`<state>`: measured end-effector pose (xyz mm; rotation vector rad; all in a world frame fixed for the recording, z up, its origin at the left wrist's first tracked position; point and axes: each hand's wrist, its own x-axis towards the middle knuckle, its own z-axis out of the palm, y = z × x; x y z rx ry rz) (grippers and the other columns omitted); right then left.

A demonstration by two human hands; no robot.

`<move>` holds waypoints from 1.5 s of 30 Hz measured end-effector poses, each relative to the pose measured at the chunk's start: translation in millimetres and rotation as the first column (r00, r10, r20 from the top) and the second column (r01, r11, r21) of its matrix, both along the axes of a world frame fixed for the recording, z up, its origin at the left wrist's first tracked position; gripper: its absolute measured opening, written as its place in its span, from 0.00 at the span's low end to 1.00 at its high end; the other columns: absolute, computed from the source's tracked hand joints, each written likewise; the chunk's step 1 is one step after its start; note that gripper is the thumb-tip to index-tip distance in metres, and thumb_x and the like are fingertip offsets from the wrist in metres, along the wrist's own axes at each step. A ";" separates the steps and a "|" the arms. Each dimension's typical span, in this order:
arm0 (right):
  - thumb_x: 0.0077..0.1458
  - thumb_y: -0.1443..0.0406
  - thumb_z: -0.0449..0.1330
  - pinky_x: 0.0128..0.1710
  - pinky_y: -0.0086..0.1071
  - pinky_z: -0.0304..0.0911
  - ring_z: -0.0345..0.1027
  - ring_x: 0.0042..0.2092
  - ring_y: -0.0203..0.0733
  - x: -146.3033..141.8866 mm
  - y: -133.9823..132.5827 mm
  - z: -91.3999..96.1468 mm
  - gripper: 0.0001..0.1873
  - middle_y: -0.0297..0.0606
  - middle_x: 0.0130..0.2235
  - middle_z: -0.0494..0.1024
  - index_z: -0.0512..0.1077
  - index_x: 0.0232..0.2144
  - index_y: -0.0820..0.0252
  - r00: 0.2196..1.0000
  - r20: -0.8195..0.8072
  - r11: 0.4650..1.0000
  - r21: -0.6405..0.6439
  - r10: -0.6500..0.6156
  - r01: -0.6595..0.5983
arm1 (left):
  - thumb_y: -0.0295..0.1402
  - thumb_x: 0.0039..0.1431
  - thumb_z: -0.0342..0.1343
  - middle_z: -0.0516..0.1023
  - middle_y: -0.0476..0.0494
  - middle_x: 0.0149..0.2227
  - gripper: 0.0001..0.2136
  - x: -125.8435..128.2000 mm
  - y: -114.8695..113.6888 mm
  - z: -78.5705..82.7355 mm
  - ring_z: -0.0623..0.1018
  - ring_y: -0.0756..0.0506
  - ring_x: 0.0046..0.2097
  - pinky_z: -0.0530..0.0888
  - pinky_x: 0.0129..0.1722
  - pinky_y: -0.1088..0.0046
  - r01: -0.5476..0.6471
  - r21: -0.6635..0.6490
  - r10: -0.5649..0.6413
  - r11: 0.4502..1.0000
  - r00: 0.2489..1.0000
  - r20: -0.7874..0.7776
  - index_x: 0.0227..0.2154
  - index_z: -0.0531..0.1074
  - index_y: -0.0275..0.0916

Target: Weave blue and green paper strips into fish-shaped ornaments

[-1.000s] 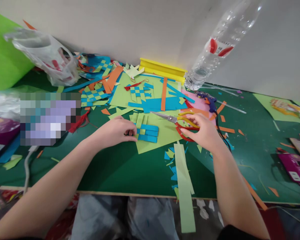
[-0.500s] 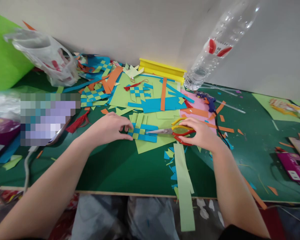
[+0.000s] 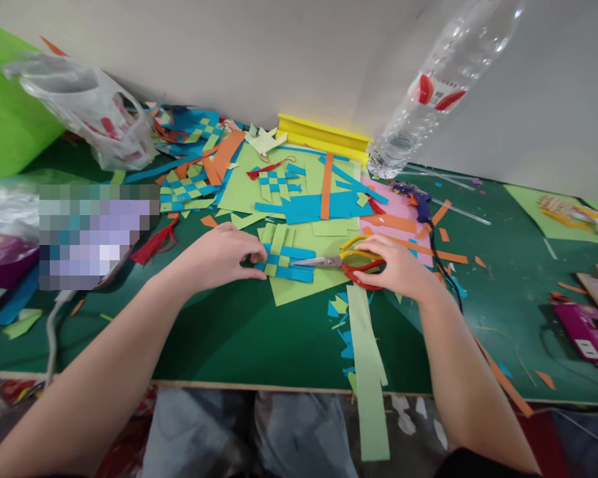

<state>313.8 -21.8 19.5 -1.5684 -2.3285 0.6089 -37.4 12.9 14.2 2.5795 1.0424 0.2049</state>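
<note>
The thumb and fingers of my left hand (image 3: 225, 257) pinch the left edge of a woven piece of blue and light green paper strips (image 3: 282, 254). My right hand (image 3: 398, 267) holds scissors (image 3: 323, 261) by their yellow and red handles. The blades point left, with the tip over the loose blue strip ends on the piece's right side. They look nearly closed; whether paper is between them I cannot tell. Beneath the piece lies a light green sheet (image 3: 292, 292). A finished-looking woven fish (image 3: 278, 182) with a red tassel rests behind it.
Long green strips (image 3: 366, 372) hang over the table's front edge. A phone (image 3: 99, 239) with a cable is at left, near a red tassel (image 3: 154, 243). A plastic bag (image 3: 104, 126), a yellow plastic channel (image 3: 323, 138) and a clear bottle (image 3: 408, 119) stand along the wall. Paper scraps are scattered about.
My right hand and the scissors' handles have shifted very slightly left. My left hand and the woven piece look almost the same.
</note>
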 end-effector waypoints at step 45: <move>0.52 0.57 0.62 0.44 0.39 0.68 0.70 0.49 0.48 -11.0 -7.9 8.5 0.18 0.40 0.50 0.73 0.70 0.44 0.54 1.000 -0.016 0.995 0.097 0.023 -0.021 | 0.50 0.61 0.52 0.77 0.49 0.33 0.16 3.7 -0.2 -12.2 0.74 0.48 0.34 0.61 0.39 0.69 0.036 0.088 -0.034 0.995 0.999 -0.032 0.34 0.72 0.42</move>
